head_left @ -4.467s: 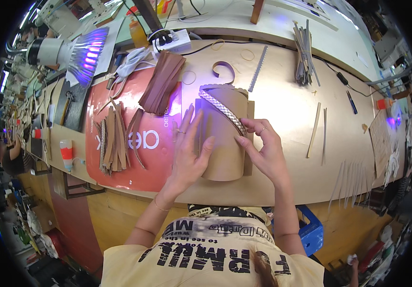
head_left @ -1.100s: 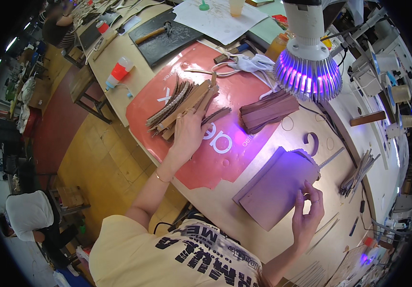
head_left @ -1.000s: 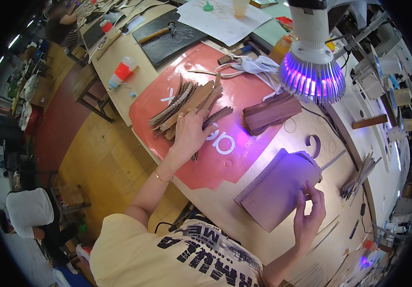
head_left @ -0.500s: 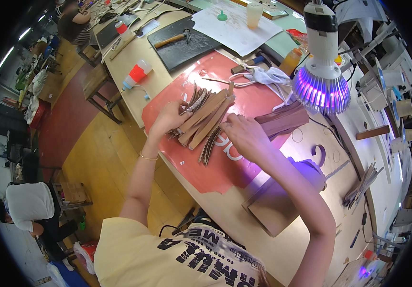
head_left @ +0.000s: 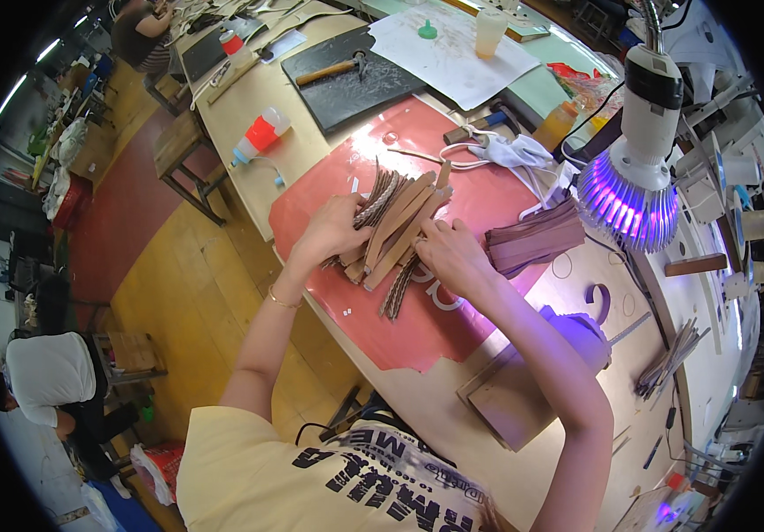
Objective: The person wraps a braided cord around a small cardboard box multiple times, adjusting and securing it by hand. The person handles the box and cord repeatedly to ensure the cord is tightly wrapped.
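A loose bundle of flat brown leather-like strips (head_left: 404,226) lies slanted on a red sheet (head_left: 373,328). Braided strips (head_left: 378,202) run along its left side, and a second braided group (head_left: 397,288) sticks out below on the right. My left hand (head_left: 336,229) is closed round the left side of the bundle, its fingertips partly hidden by the strips. At the right edge my right hand (head_left: 453,253) has its fingers bent and pinched together against the strips; what exactly lies between them is hidden. Right of that hand rests a stack of darker brown strips (head_left: 534,238).
A lamp (head_left: 635,182) with a purple-lit head hangs over the right side. Brown panels (head_left: 510,399) lie beneath my right forearm. Farther back are a hammer (head_left: 333,71) on a black board (head_left: 346,97), a red-and-clear bottle (head_left: 261,136) and a white cloth mask (head_left: 524,152).
The bundle and both hands appear slightly farther right and lower, as do the surrounding things, so the view has shifted. My left hand reaches a little further over the strips.
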`<state>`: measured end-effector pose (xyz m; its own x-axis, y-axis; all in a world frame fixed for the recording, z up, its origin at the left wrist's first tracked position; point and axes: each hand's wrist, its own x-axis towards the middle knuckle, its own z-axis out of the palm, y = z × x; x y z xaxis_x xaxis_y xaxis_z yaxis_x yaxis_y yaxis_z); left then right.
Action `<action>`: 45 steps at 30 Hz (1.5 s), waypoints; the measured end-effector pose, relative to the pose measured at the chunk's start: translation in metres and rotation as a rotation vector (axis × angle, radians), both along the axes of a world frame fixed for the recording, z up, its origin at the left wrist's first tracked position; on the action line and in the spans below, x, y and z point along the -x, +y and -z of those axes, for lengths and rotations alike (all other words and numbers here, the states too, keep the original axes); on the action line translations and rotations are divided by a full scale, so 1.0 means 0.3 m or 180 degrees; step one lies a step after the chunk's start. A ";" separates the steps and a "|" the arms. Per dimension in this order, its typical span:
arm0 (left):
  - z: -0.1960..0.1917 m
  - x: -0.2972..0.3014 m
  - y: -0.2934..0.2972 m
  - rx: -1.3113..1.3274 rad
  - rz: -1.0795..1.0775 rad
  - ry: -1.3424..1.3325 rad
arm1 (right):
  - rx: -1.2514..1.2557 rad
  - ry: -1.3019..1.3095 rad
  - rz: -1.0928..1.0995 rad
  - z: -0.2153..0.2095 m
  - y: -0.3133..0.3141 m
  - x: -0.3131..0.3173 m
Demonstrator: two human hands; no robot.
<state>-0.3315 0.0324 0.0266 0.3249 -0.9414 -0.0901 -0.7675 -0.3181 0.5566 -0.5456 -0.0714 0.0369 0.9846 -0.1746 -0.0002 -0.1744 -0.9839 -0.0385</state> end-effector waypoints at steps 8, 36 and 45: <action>-0.003 -0.038 0.001 0.0156 -0.0324 -0.0345 | -0.0282 0.0149 0.0199 0.004 -0.030 -0.042; 0.005 0.670 -0.372 0.1326 0.1647 -0.0426 | -0.2184 -0.1322 0.3350 0.048 -0.506 0.655; 0.028 0.664 -0.370 0.1231 0.1683 -0.0433 | -0.1563 -0.1318 0.3883 -0.015 -0.429 0.618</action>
<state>-0.5306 -0.0786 0.0181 -0.2045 -0.9333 0.2950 -0.8366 0.3231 0.4423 -0.7309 -0.2002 0.0414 0.1527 -0.9865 -0.0595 -0.7996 -0.0879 -0.5941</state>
